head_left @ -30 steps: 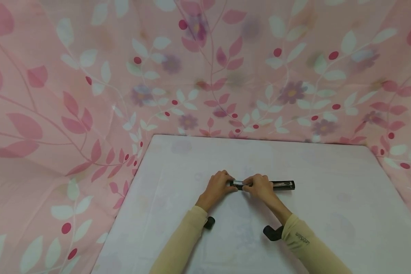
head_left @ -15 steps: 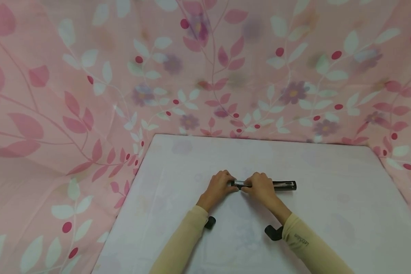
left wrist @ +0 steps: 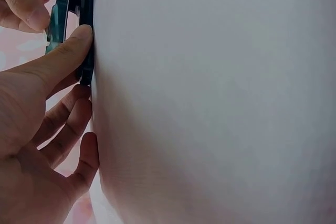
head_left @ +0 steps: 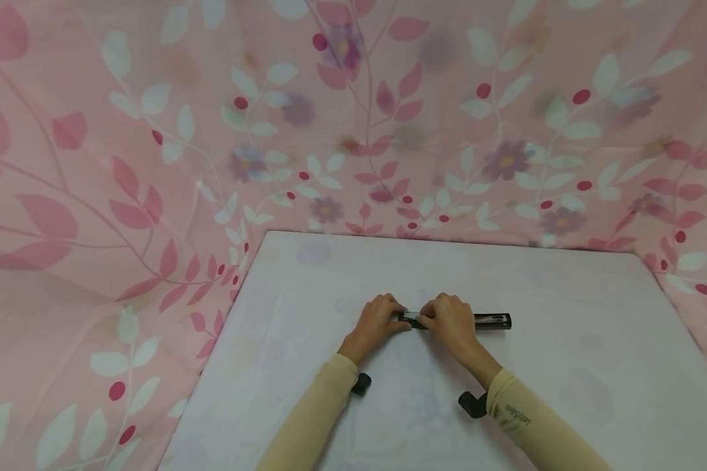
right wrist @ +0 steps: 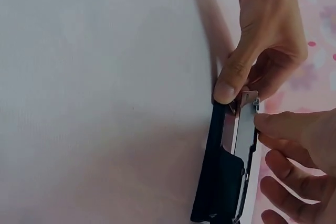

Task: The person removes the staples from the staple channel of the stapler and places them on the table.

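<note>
A black stapler (head_left: pixel 493 321) lies across the white table, its long tail pointing right. My left hand (head_left: pixel 377 325) pinches its left end, with the thumb (left wrist: pixel 79 38) pressed on the black base in the left wrist view. My right hand (head_left: pixel 452 327) covers the stapler's middle in the head view. Seen from the right wrist, the silver metal magazine (right wrist: pixel 244 129) stands apart from the base (right wrist: pixel 210 156), leaving a gap. The right thumb and forefinger (right wrist: pixel 278 124) pinch at the magazine's edge, while the other fingers hang loosely curled.
The table (head_left: pixel 330 281) carries a pale, faintly patterned cover. Pink floral cloth (head_left: pixel 353 131) rises behind and at both sides of it. Dark wrist-worn pieces (head_left: pixel 472 404) jut from both sleeves (head_left: pixel 312 412) close over the table.
My right hand has shifted slightly right and its knuckles have risen a little over the stapler. The left hand keeps its grip on the left end.
</note>
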`<state>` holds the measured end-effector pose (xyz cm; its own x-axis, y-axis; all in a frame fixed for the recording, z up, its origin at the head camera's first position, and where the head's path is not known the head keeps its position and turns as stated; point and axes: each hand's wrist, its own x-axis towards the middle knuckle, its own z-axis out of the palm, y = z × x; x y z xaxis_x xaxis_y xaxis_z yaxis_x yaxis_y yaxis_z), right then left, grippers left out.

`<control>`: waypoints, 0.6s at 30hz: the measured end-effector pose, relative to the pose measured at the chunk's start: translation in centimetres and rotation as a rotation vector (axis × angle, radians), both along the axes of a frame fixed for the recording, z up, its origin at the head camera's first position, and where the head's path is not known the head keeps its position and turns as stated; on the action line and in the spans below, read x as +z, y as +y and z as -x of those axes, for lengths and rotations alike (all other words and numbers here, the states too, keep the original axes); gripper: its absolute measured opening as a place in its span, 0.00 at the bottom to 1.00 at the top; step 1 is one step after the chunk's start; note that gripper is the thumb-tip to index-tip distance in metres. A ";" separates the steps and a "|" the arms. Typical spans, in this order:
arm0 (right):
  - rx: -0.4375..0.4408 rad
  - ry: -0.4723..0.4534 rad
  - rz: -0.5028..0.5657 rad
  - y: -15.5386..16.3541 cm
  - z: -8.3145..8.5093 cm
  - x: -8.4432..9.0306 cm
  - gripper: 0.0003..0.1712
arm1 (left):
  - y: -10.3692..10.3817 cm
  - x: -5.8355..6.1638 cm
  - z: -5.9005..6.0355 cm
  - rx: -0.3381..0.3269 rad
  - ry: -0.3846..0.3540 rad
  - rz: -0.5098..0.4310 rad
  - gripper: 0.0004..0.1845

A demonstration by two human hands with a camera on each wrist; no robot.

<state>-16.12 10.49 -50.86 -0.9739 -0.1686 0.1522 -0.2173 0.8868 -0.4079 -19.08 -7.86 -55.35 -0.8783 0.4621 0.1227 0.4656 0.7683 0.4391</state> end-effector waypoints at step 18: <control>0.284 -0.004 -0.135 -0.7 1.3 1.6 0.12 | -0.2 -0.3 0.3 -0.016 0.015 -0.016 0.19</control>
